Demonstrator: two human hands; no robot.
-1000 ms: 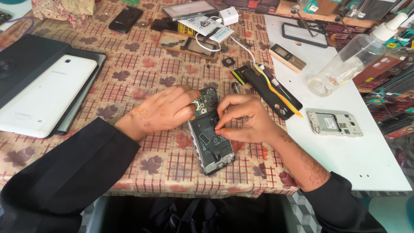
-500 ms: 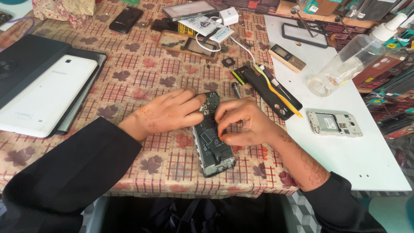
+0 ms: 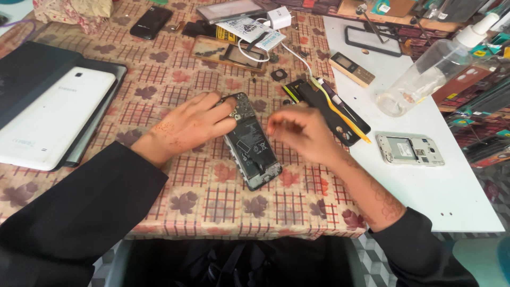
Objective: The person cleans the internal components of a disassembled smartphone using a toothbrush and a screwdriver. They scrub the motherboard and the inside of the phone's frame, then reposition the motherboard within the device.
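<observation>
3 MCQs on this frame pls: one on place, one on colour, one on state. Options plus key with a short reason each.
1. Where does the white tablet lie?
A. on the dark folio case at the table's left
B. on the white board
C. under the opened phone

2. What colour is the cap of the clear bottle?
A. red
B. white
C. black

3. What is the state of the phone between the hands?
A. closed, screen up
B. in a box
C. back off, insides showing

Key:
1 A, the tablet rests on the open dark case left of the left hand.
2 B, the nozzle cap at the bottle's top is white.
3 C, its battery and circuit board show; the left hand presses its top end, while the right hand is lifted beside it.
</observation>
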